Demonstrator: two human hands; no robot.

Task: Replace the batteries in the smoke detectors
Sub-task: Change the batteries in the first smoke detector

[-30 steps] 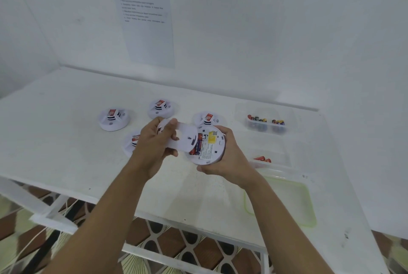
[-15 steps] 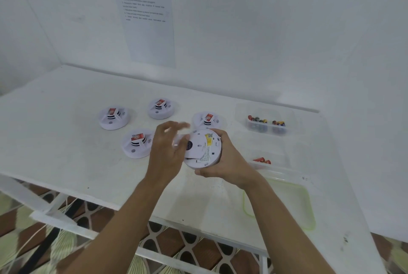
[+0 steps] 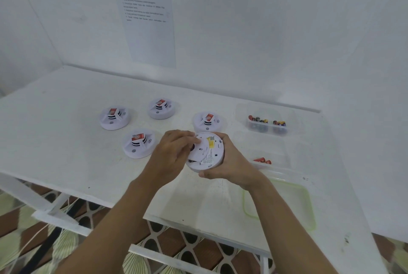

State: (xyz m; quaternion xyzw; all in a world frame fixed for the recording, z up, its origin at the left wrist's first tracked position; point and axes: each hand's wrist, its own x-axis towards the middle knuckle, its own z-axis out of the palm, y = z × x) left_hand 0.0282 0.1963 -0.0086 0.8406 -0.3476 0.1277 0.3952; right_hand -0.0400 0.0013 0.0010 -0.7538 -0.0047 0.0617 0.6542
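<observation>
Containers stand along the right side of the tabletop [image 3: 55,145]. The far clear tray [image 3: 287,133] holds a loose row of mixed-colour batteries [image 3: 261,119]. The middle clear tray [image 3: 279,156] holds a few red batteries [image 3: 262,160]; the count is unclear. The contents of the near green-rimmed container [image 3: 244,204] cannot be told, and the right forearm crosses its far-left corner.

The held smoke detector [image 3: 213,152] is above the tabletop centre, its yellow-labelled underside toward the camera. The right grip [image 3: 234,161] is clasped round its right edge and hides the middle tray's left end. The left grip [image 3: 172,154] grasps the white back plate [image 3: 199,152] lying against the detector's left half, fingers curled over the plate's top edge.

Four other detectors [image 3: 138,144] sit apart on the tabletop to the left and behind, each with a red-labelled block on top. A printed sheet [image 3: 148,26] hangs on the back wall, its text illegible.
</observation>
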